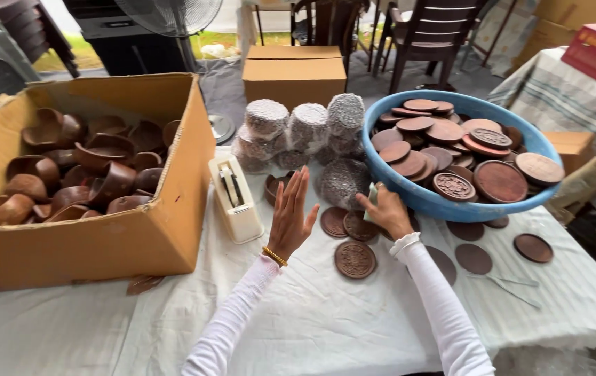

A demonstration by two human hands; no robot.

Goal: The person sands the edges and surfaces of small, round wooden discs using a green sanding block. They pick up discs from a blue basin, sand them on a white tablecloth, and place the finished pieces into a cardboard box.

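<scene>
A white-clothed surface (326, 327) carries the whole work, and the large cardboard box (103, 244) at its left end serves as the marker for everything else: it stands open and is filled with dark wooden bowls (96, 170). Far right of the box, a blue plastic basin (444, 202) is heaped with round wooden lids (451, 150), some carved with a pattern and some plain. Between box and basin, toward the back, stand several bundles wrapped in white foam netting (305, 129), which reads as a share of the pieces already packed, while the full box and full basin suggest much is left. Behind the bundles sits a smaller closed cardboard box (294, 73), plain brown, with no label that can be made out. Just right of the large box stands a cream tape dispenser (234, 198). The left hand (291, 212) hovers beside the dispenser with its fingers spread wide and flat, holding nothing. The right hand (385, 209), nearer the basin, closes around a small pale object, too hidden to identify. Between the two hands lie loose carved discs (354, 259) on the cloth; more plain discs (474, 258) lie farther right, below the basin.
</scene>
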